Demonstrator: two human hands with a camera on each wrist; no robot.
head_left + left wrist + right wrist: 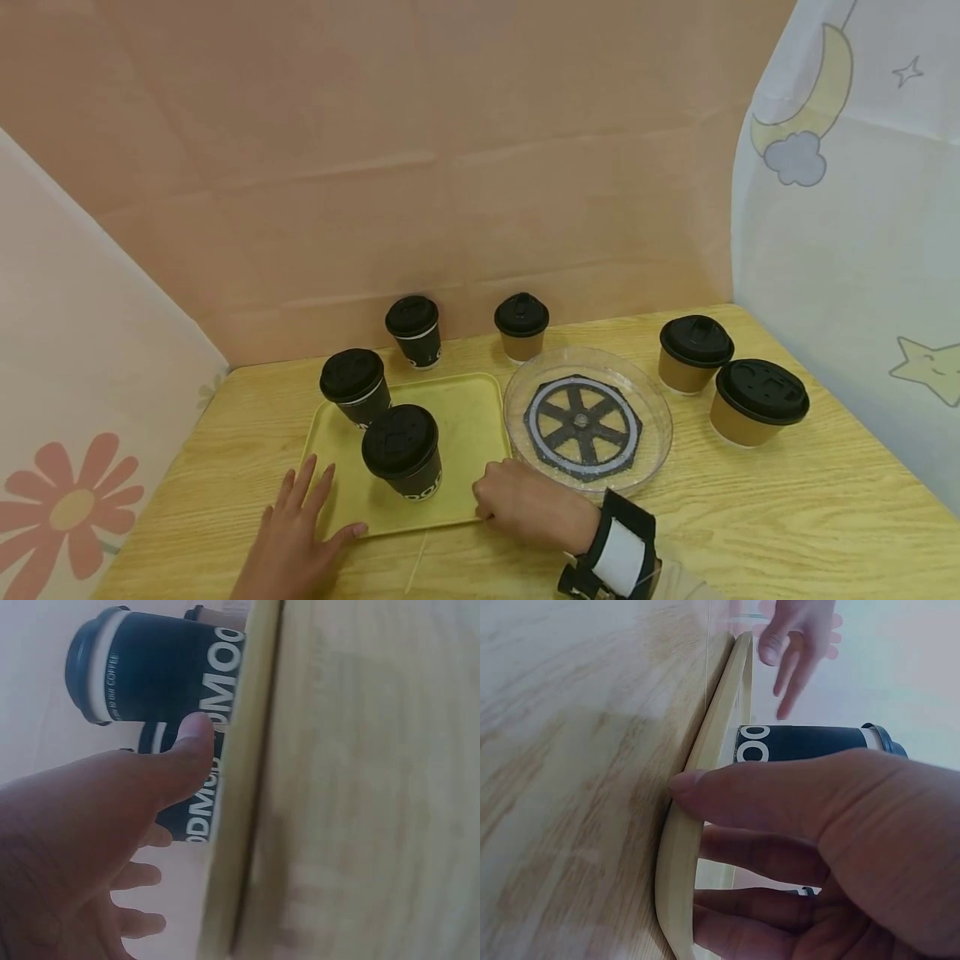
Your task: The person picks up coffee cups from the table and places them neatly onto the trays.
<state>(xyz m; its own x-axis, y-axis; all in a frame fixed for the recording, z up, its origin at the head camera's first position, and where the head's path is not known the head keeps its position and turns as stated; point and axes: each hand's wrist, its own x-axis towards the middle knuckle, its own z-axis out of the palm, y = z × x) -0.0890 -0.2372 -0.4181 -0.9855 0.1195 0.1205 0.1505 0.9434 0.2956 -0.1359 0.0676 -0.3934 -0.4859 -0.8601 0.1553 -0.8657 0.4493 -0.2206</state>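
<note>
A yellow tray lies on the wooden table, with two black lidded paper cups on it: one cup toward the front and another at the back left corner. My right hand grips the tray's front right corner; in the right wrist view its thumb presses the outer rim while curled fingers reach inside. At the front left corner, my left hand has its fingers spread over the left rim. Its thumb extends near the front edge; whether it touches is unclear.
Right of the tray sits a clear round dish bearing a dark wheel-like pattern. Behind stand a black cup and a brown cup. Two more brown cups, one behind the other, stand at right. Printed sheets surround the table.
</note>
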